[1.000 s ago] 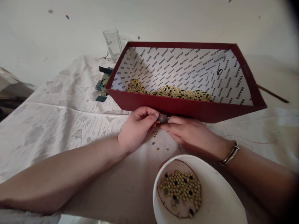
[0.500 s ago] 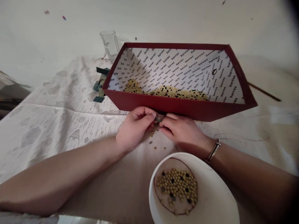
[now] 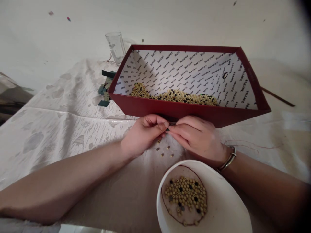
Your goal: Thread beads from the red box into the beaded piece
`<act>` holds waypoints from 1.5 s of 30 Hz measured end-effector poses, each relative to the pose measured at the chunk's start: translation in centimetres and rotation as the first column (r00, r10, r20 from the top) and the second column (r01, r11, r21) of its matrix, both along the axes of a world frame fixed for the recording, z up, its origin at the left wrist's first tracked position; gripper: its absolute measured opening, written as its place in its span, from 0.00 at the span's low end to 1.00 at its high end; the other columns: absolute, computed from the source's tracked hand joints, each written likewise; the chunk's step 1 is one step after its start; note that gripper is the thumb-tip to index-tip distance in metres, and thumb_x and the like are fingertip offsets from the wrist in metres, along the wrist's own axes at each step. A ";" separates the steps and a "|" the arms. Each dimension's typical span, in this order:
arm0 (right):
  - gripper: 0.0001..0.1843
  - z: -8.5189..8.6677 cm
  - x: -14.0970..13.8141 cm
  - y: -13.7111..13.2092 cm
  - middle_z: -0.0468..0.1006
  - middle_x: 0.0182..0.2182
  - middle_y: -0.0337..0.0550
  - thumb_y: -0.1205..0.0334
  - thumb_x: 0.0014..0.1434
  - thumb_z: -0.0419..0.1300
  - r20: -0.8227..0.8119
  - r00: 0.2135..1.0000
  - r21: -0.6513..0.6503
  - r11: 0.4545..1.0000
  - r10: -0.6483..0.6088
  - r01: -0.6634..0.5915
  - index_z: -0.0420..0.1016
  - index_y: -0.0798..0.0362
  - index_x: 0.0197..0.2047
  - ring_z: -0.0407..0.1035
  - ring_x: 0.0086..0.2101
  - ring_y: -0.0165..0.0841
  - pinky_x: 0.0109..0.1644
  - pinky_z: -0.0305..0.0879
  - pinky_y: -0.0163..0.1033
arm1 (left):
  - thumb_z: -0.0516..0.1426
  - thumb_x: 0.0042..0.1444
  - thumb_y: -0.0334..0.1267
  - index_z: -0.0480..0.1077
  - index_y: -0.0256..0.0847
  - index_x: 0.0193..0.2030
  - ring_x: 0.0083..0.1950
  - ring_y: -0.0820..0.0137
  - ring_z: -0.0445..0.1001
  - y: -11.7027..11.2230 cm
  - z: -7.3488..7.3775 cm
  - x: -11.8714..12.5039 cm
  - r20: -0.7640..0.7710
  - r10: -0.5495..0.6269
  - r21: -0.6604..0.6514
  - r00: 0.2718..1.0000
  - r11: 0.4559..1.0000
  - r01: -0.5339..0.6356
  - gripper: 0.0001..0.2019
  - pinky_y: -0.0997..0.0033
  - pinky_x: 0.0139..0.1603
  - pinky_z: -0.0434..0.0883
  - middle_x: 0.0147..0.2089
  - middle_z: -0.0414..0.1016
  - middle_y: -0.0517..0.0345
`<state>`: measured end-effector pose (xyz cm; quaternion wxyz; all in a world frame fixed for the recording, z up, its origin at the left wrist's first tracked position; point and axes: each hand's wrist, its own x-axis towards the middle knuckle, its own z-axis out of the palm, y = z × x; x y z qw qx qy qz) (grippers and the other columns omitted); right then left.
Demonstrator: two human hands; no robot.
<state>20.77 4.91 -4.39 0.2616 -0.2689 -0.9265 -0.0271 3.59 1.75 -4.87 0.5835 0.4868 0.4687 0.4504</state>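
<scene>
My left hand and my right hand meet fingertip to fingertip just in front of a dark red box. Both are pinched closed on a small dark item I cannot make out. A few loose cream beads lie on the cloth under my fingers. The box has a white printed lining and holds a heap of cream and black beads. A white bowl near me holds more of the same beads. A metal bracelet is on my right wrist.
A pale patterned tablecloth covers the table. An empty glass stands behind the box's left corner, with small dark green pieces beside it. A thin reddish thread lies at the right, and a brown stick farther back.
My hands have closed tighter together, and the small item between them is more hidden now. One more loose bead lies under my fingers. The view shifted slightly.
</scene>
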 end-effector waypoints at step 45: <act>0.05 6.0 2.1 -2.3 0.72 0.27 0.39 0.69 0.52 0.55 -0.216 0.968 -0.141 0.978 0.123 -0.156 0.67 0.50 0.31 0.67 0.32 0.27 0.37 0.66 0.32 | 0.57 0.49 0.43 0.66 0.37 0.31 0.24 0.79 0.63 0.3 -0.4 -0.3 0.056 0.003 -0.060 0.998 0.998 0.000 0.10 0.77 0.26 0.61 0.26 0.68 0.60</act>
